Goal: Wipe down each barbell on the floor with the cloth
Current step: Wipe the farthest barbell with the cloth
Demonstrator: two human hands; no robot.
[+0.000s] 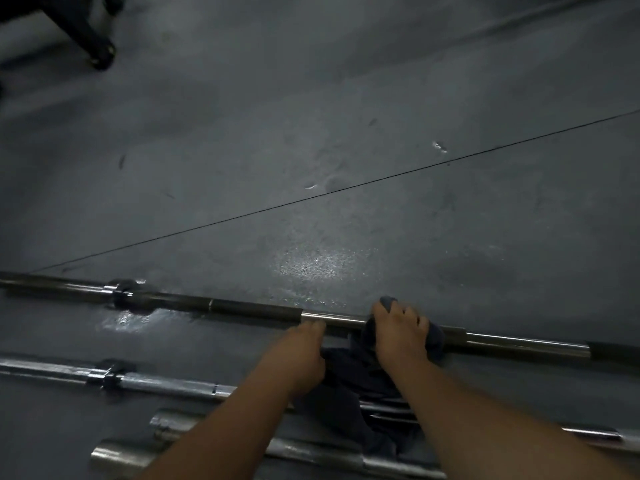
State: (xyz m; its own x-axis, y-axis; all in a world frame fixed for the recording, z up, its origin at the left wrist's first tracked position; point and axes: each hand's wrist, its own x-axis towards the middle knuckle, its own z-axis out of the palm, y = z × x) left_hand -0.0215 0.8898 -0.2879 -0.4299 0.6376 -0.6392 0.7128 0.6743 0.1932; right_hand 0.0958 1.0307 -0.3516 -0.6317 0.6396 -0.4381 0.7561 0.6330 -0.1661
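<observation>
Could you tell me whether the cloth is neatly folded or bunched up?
Bunched up: the cloth is crumpled over the far barbell under the right hand, trailing in loose folds.

Dim, bluish, soft-focus view with glare patches on the floor (311, 265), dark corners, wide-angle bending at edges.

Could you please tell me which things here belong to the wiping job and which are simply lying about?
Job: cloth, far barbell, nearer barbells, right hand gripping the cloth round the far bar, left hand resting on it.
Lying about: black wheeled leg, top left.
</observation>
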